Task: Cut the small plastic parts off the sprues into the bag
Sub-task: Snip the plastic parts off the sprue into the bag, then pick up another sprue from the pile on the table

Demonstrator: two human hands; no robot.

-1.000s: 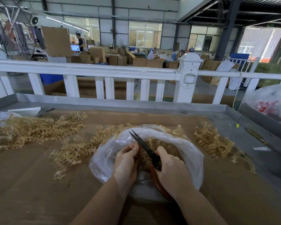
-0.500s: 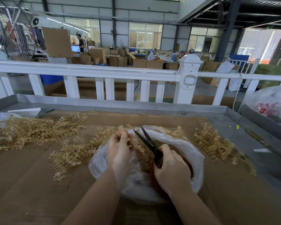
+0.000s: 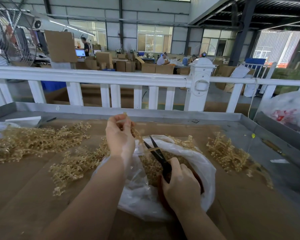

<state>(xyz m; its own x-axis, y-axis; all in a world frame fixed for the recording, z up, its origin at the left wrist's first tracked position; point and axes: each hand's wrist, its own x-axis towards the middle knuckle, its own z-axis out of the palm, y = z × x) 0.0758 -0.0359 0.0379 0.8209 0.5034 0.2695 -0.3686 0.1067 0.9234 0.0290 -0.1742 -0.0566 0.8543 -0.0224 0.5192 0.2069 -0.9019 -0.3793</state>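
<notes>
A tan plastic sprue (image 3: 137, 134) hangs above the far rim of the clear bag (image 3: 194, 156), pinched at its top by the fingers (image 3: 123, 121) of the left hand (image 3: 119, 135), which are curled together around it; the palm hides how much of the stem they cover. The sprue's lower end reaches between the parted black blades of the scissors (image 3: 157, 154). The right hand (image 3: 182, 186) grips the scissors from behind, its fingers wrapped around the reddish handles, which are mostly hidden under the hand. The bag lies open on the cardboard-covered surface (image 3: 33, 196), with a heap of cut small parts (image 3: 152, 167) inside; single pieces are too small to make out, and the right hand and forearm cover the bag's near side.

Loose sprues lie in a pile (image 3: 28, 141) at the far left, another pile (image 3: 76, 165) just beside the bag's left edge, and a third (image 3: 227, 153) to the right, apart from the bag. A raised grey metal rim (image 3: 163, 114) bounds the surface at the back and right. The near cardboard on both sides of the forearms is bare. Behind the rim stands a white railing (image 3: 97, 77). A filled plastic sack (image 3: 289, 110) is cut off at the right edge of the view.
</notes>
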